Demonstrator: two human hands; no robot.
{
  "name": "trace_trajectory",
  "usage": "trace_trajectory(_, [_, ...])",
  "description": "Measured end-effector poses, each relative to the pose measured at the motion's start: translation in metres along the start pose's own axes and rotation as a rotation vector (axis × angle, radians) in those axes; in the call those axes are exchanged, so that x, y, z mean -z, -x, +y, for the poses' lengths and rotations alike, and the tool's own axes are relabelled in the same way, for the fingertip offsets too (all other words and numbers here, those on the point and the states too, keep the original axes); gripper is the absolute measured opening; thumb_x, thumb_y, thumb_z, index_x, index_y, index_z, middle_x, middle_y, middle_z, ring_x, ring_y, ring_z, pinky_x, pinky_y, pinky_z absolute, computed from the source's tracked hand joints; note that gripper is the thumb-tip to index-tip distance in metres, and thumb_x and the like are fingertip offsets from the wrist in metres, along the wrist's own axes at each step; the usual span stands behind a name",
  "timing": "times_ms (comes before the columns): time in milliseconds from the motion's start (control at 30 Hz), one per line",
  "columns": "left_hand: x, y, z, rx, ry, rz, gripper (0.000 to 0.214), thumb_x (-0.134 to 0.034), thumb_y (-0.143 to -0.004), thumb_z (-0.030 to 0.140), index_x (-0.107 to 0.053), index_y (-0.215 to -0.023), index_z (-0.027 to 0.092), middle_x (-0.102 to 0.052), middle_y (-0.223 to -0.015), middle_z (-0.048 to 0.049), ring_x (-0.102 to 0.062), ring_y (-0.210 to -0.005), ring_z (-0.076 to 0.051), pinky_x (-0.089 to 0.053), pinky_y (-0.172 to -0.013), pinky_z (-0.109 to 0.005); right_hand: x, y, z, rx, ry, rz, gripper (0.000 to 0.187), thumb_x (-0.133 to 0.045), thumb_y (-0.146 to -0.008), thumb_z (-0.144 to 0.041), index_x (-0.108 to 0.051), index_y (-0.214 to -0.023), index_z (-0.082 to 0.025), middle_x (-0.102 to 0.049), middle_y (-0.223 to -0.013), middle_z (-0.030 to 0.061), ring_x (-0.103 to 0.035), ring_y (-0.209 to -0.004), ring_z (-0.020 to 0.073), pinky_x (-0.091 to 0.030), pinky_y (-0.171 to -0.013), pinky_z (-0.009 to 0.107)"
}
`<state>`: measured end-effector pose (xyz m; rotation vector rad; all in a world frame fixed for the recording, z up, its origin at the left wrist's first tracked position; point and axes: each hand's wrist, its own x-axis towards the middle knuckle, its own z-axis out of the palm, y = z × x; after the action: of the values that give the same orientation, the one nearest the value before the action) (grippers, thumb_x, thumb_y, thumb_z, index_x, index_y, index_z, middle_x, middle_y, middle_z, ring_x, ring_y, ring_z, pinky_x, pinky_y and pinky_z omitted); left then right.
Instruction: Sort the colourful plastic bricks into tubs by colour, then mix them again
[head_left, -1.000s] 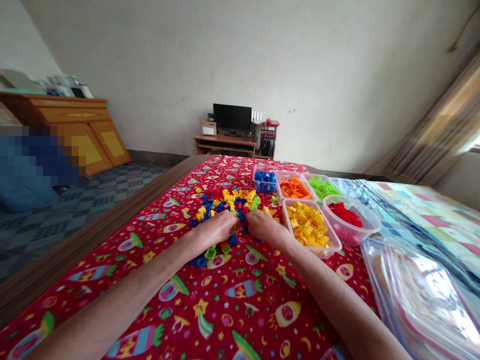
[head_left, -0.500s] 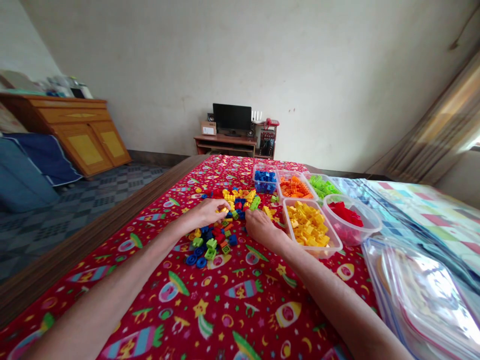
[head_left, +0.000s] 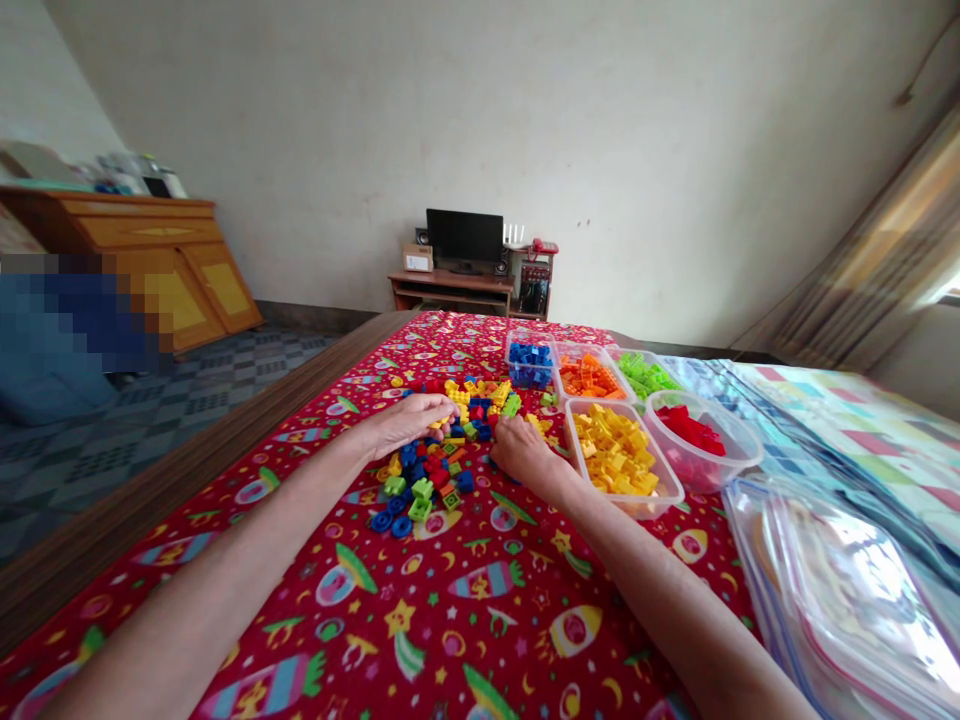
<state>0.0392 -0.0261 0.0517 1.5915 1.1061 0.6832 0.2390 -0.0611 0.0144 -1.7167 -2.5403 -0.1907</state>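
A mixed pile of toy building blocks (head_left: 431, 470) in blue, red, green, yellow and orange lies on the red patterned cloth (head_left: 480, 630). My left hand (head_left: 405, 422) is at the pile's left side, its fingers closed round a yellow building block (head_left: 439, 424). At the right side of the pile is my right hand (head_left: 519, 448), fingers curled downward and together; what they hold, if anything, is hidden. A green block (head_left: 511, 405) lies just beyond its fingertips. Yellow blocks (head_left: 480, 392) lie along the far part of the pile.
Right of the pile stand clear containers of sorted blocks: a blue one (head_left: 531, 364), orange one (head_left: 589, 374), green one (head_left: 646, 374), yellow one (head_left: 576, 462) and a round tub of red (head_left: 742, 456). Plastic lids (head_left: 847, 590) lie at the near right. A monitor (head_left: 465, 238) stands beyond.
My left hand has shifted slightly left, its fingers straighter, still with the yellow block. My right hand stays by the pile, its fingers more curled. The containers have not moved.
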Motion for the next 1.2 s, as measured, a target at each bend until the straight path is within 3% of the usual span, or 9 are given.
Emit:
trace_trajectory(167, [-0.001, -0.002, -0.002, -0.017, 0.034, 0.022, 0.051, -0.072, -0.062, 0.058, -0.062, -0.087, 0.014, -0.061, -0.083, -0.0016, -0.057, -0.079, -0.014, -0.046, -0.074, -0.028, 0.004, 0.003, 0.001, -0.035, -0.054, 0.014, 0.028, -0.040, -0.087, -0.008, -0.061, -0.105, -0.010, -0.064, -0.102, 0.0170, -0.059, -0.096, 0.0229, -0.045, -0.083, 0.032])
trace_trajectory(400, [-0.007, -0.004, -0.006, -0.008, 0.005, -0.001, 0.042, -0.078, -0.062, 0.045, -0.066, -0.087, 0.014, -0.066, -0.081, -0.0015, -0.059, -0.071, -0.015, -0.046, -0.070, -0.028, 0.014, 0.006, -0.001, -0.042, -0.195, 0.202, 0.020, -0.047, -0.082, -0.005, -0.062, -0.091, -0.014, -0.067, -0.092, 0.0126, -0.060, -0.087, 0.0193, -0.044, -0.078, 0.028])
trace_trajectory(600, [-0.032, -0.009, -0.004, 0.084, 0.500, 0.077, 0.013, -0.065, -0.082, 0.026, -0.066, -0.079, 0.013, -0.067, -0.075, -0.0020, -0.061, -0.071, -0.012, -0.049, -0.072, -0.024, 0.018, -0.008, -0.008, -0.061, -0.594, 0.300, 0.014, -0.055, -0.083, -0.020, -0.061, -0.094, -0.015, -0.067, -0.076, 0.0035, -0.059, -0.070, 0.0148, -0.042, -0.065, 0.024])
trace_trajectory(667, [-0.041, -0.009, 0.001, 0.139, 0.696, 0.091, 0.023, -0.055, -0.090, 0.021, -0.063, -0.070, 0.013, -0.066, -0.070, -0.0017, -0.059, -0.062, -0.010, -0.048, -0.065, -0.020, 0.019, -0.007, -0.014, -0.010, -0.641, 0.324, 0.016, -0.054, -0.083, -0.018, -0.060, -0.098, -0.015, -0.066, -0.077, 0.0028, -0.059, -0.071, 0.0141, -0.043, -0.065, 0.023])
trace_trajectory(800, [-0.055, -0.005, 0.010, 0.157, 0.894, 0.089, 0.037, -0.041, -0.096, 0.020, -0.061, -0.066, 0.013, -0.062, -0.061, -0.0016, -0.056, -0.054, -0.009, -0.048, -0.058, -0.019, 0.018, 0.000, -0.025, 0.083, -0.483, 0.387, 0.016, -0.047, -0.088, -0.012, -0.057, -0.100, -0.015, -0.064, -0.091, 0.0092, -0.059, -0.085, 0.0174, -0.046, -0.076, 0.027])
trace_trajectory(1033, [-0.068, 0.005, 0.022, 0.129, 0.972, 0.066, 0.040, -0.033, -0.099, 0.022, -0.066, -0.079, 0.011, -0.066, -0.070, -0.0054, -0.058, -0.060, -0.011, -0.049, -0.060, -0.021, 0.023, -0.003, -0.025, -0.128, -0.305, 0.237, 0.026, -0.038, -0.097, -0.029, -0.052, -0.109, -0.011, -0.058, -0.100, 0.0154, -0.060, -0.077, 0.0199, -0.049, -0.061, 0.029])
trace_trajectory(1200, [-0.070, 0.010, 0.028, 0.160, 1.014, 0.091, 0.035, -0.039, -0.098, 0.023, -0.061, -0.073, 0.013, -0.061, -0.066, -0.0030, -0.058, -0.059, -0.010, -0.049, -0.059, -0.020, 0.028, 0.001, -0.017, -0.121, -0.212, 0.208, 0.028, -0.029, -0.096, -0.015, -0.052, -0.110, -0.010, -0.058, -0.101, 0.0178, -0.061, -0.078, 0.0219, -0.050, -0.061, 0.032])
